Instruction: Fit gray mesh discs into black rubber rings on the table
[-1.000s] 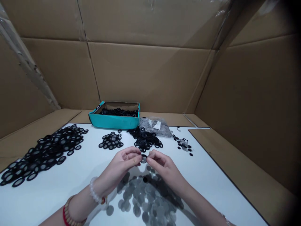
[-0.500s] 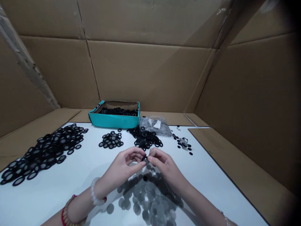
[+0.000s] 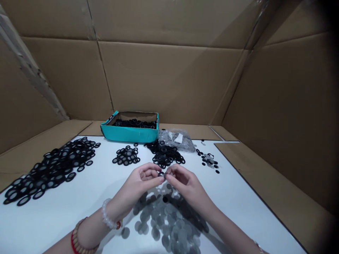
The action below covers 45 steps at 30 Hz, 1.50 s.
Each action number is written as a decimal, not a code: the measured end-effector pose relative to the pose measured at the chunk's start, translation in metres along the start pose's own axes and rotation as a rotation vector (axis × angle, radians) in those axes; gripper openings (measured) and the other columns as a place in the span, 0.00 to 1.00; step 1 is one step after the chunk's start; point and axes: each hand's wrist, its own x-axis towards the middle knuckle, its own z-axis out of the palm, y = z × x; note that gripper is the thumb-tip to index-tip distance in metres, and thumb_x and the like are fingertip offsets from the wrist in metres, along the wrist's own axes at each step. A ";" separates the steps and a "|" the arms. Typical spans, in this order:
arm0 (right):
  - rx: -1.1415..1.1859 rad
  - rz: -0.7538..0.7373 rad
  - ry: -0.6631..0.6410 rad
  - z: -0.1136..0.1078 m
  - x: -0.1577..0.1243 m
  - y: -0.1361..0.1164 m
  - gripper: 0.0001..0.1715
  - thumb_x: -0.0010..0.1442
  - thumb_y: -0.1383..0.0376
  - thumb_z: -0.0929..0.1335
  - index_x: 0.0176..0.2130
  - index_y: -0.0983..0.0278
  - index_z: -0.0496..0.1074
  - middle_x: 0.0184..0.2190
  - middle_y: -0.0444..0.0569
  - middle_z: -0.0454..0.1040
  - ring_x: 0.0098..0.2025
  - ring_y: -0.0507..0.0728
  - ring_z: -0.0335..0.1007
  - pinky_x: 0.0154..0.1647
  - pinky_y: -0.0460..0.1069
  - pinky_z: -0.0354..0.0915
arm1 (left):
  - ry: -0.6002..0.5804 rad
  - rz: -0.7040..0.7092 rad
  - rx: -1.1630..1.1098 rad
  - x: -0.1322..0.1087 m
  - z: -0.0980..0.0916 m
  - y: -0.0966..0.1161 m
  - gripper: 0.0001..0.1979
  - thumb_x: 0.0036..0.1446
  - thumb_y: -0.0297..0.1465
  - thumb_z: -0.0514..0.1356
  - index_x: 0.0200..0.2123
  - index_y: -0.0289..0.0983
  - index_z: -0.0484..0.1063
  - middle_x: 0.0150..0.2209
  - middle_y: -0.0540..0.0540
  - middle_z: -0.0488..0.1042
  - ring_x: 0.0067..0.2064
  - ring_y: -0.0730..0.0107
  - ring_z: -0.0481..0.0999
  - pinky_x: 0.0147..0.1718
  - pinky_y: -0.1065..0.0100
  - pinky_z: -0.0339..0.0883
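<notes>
Between the fingertips of both hands is a small black ring (image 3: 161, 174). My left hand (image 3: 145, 178) pinches it from the left, thumb below and fingers above. From the right, my right hand (image 3: 182, 178) grips its edge with thumb and forefinger. Whether a disc sits inside the ring is too small to tell. Under and in front of my hands lies a loose heap of thin grey discs (image 3: 172, 222), with one black disc (image 3: 165, 199) on top. Just beyond my fingertips is a pile of black rings (image 3: 166, 155).
A teal box (image 3: 129, 133) of black rings stands at the back, beside a clear plastic bag (image 3: 177, 140). Ring-edged discs form a large pile (image 3: 58, 165) at left and a smaller one (image 3: 126, 156) nearer. Small scattered pieces (image 3: 209, 160) lie right. Cardboard walls (image 3: 169, 77) surround the white table.
The ring between my fingers has tilted and shows more of its face. My hands have shifted only slightly. The whole view has moved a little.
</notes>
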 end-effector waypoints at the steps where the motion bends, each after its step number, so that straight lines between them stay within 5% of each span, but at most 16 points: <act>1: -0.016 0.001 -0.003 0.000 0.000 0.001 0.11 0.57 0.58 0.65 0.30 0.64 0.67 0.27 0.44 0.65 0.29 0.52 0.58 0.30 0.46 0.57 | 0.004 -0.002 -0.005 0.000 0.000 0.000 0.12 0.47 0.33 0.65 0.36 0.36 0.70 0.29 0.50 0.70 0.35 0.72 0.69 0.34 0.73 0.61; 7: -0.026 0.001 0.005 0.001 0.001 0.003 0.09 0.57 0.61 0.66 0.31 0.64 0.70 0.29 0.44 0.68 0.31 0.53 0.61 0.32 0.46 0.58 | 0.062 0.007 0.029 0.003 0.000 0.002 0.13 0.44 0.31 0.67 0.34 0.35 0.70 0.29 0.49 0.72 0.35 0.69 0.70 0.35 0.72 0.62; 15: 0.130 0.130 -0.039 0.000 0.001 0.000 0.13 0.56 0.58 0.67 0.28 0.65 0.69 0.23 0.42 0.65 0.26 0.51 0.59 0.27 0.45 0.56 | -0.046 -0.051 -0.104 0.003 -0.003 -0.001 0.13 0.47 0.30 0.66 0.37 0.35 0.72 0.34 0.46 0.74 0.39 0.68 0.72 0.40 0.70 0.64; 22: 0.091 0.038 0.120 -0.003 0.003 -0.001 0.11 0.54 0.58 0.68 0.33 0.63 0.70 0.29 0.46 0.71 0.32 0.54 0.67 0.34 0.48 0.65 | -0.029 -0.078 -0.289 0.011 -0.007 -0.013 0.14 0.46 0.31 0.67 0.38 0.34 0.73 0.37 0.44 0.76 0.41 0.66 0.74 0.47 0.62 0.65; 27: 0.036 -0.026 0.095 -0.002 0.001 0.002 0.08 0.54 0.61 0.68 0.34 0.63 0.71 0.34 0.48 0.74 0.38 0.56 0.70 0.40 0.49 0.67 | -0.034 -0.066 -0.292 0.011 -0.009 -0.015 0.15 0.46 0.31 0.67 0.39 0.35 0.73 0.38 0.44 0.76 0.41 0.66 0.74 0.49 0.62 0.64; 40: -0.046 0.018 0.075 0.001 0.001 0.008 0.12 0.54 0.61 0.68 0.39 0.64 0.66 0.24 0.43 0.70 0.29 0.53 0.67 0.32 0.47 0.64 | 0.046 0.050 0.073 0.008 0.000 -0.008 0.12 0.45 0.32 0.65 0.35 0.36 0.73 0.38 0.44 0.76 0.42 0.61 0.73 0.42 0.66 0.66; 45: -0.097 0.015 0.011 0.000 0.001 0.004 0.09 0.57 0.61 0.66 0.34 0.64 0.70 0.29 0.45 0.71 0.31 0.53 0.66 0.31 0.46 0.61 | 0.030 0.096 0.120 0.009 -0.001 -0.009 0.11 0.46 0.32 0.64 0.35 0.36 0.72 0.36 0.45 0.74 0.40 0.64 0.73 0.41 0.67 0.66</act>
